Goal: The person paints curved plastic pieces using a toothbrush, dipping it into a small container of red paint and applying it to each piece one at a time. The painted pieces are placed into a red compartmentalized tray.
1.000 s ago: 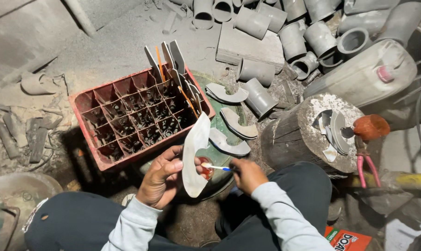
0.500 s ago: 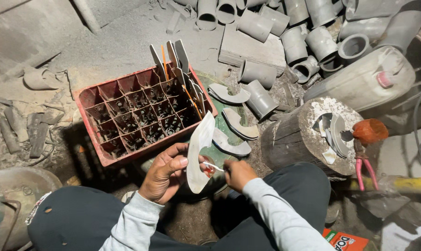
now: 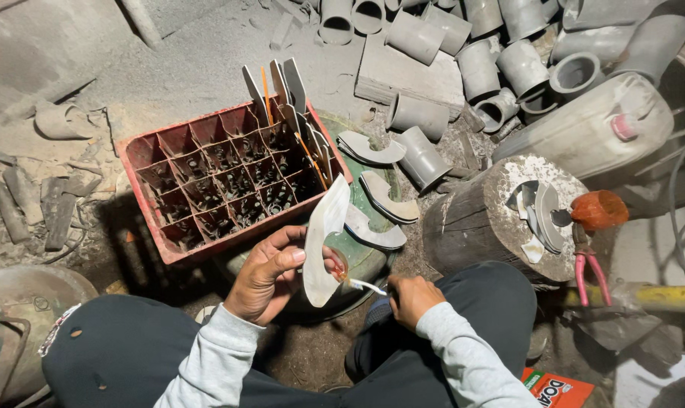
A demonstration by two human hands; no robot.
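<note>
Basically, head view only, clock directions read off the frame. Left hand (image 3: 270, 272) grips a pale curved plastic cutout (image 3: 321, 240), thumb on the near face, fingers wrapped behind; piece stands roughly upright at frame centre. Right hand (image 3: 410, 296) is closed in a fist on a thin white tool (image 3: 363, 285), whose tip touches the cutout's lower inner edge.

Packages: red divided crate (image 3: 225, 177) at 10 o'clock from the hands, just beside the cutout, flat grey strips and an orange stick standing in its far right cells. Pale jerrycan (image 3: 592, 128) with a pink cap lies on its side at 2 o'clock. Orange-red printed carton (image 3: 558, 389) at 5 o'clock, partly cut by the frame edge. Wooden stump (image 3: 501, 219) at 3 o'clock, near the right hand, carries cut pieces and an orange lump; red-handled pliers (image 3: 584, 268) hang at its right edge.

Room: grey pipe offcuts (image 3: 478, 53) packed across 12 to 2 o'clock. More cutouts (image 3: 388, 200) lie between crate and stump. Dusty bare floor (image 3: 184, 60) opens at 11 o'clock. Hands sit close between knees, crate and stump.
</note>
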